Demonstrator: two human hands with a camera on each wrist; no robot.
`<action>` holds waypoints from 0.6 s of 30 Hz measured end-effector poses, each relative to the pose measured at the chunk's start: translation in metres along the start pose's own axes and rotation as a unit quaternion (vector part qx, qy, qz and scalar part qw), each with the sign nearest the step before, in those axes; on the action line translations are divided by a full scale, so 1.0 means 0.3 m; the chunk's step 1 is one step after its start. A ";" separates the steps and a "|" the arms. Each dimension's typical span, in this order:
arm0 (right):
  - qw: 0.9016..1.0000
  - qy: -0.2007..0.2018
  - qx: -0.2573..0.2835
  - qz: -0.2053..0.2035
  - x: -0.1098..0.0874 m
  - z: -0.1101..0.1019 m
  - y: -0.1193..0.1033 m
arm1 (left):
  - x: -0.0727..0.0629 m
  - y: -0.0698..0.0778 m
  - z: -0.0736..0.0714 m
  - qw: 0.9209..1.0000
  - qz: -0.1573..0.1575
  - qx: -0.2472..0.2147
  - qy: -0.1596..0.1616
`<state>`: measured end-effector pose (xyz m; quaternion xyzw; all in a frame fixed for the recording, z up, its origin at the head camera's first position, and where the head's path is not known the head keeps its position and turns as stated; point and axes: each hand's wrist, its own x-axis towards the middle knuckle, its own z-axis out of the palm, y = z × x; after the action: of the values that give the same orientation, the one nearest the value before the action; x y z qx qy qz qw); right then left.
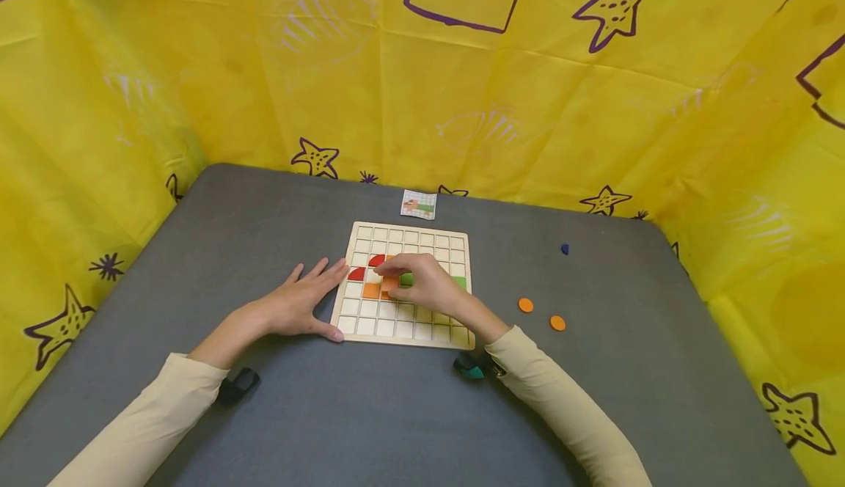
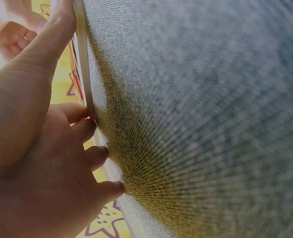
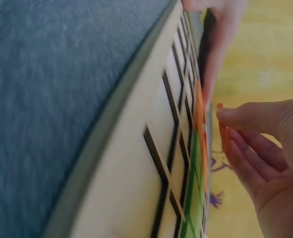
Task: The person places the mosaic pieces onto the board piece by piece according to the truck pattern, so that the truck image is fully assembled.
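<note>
A wooden grid board (image 1: 404, 339) lies flat on the dark grey table. My left hand (image 1: 300, 305) rests at its left side, fingers spread and thumb at the near left corner. Above the board, my right hand (image 1: 428, 283) pinches a thin orange tile (image 3: 223, 130) between thumb and fingers; in the right wrist view the tile is apart from the board. Set in the grid are red rounded pieces (image 1: 356, 274), an orange square (image 1: 371, 291) and green pieces (image 1: 460, 282). The right hand hides part of the middle rows.
Behind the board lies a small printed card (image 1: 419, 206) with a coloured grid picture. Two orange discs (image 1: 525, 305) and a small dark blue piece (image 1: 565, 249) lie to the right. A yellow patterned cloth (image 1: 422, 105) surrounds the table's far and side edges.
</note>
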<state>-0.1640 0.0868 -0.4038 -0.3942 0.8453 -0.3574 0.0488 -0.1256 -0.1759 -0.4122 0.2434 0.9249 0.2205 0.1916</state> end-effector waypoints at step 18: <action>0.998 -0.032 -0.034 -0.033 0.076 0.092 -0.043 | -0.012 -0.003 0.000 1.000 0.020 -0.012 0.016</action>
<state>-0.1614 0.0496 -0.4113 -0.4345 0.8414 -0.3174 0.0507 -0.1230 -0.1786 -0.4117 0.2562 0.9199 0.2394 0.1757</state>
